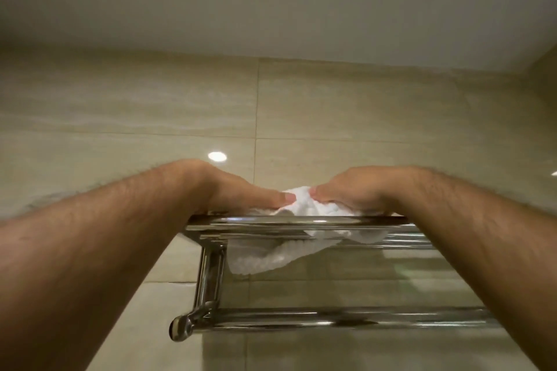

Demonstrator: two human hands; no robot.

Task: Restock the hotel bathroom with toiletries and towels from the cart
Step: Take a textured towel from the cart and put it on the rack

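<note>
A white towel (265, 259) lies on top of a chrome towel rack (301, 222) mounted high on the tiled wall, seen from below. Part of it sags between the rack's bars. My left hand (241, 193) and my right hand (355, 193) sit on the towel side by side, with a bunched fold rising between the two thumb tips. Each thumb lies along the towel's near edge. The fingers reach over the towel and are hidden behind the hands.
The rack's lower rail (331, 318) runs across below my arms, ending in a round knob (180, 330) at the left. A chrome bracket (208, 274) joins shelf and rail. Beige wall tiles (120, 117) and a pale ceiling (271, 3) fill the rest.
</note>
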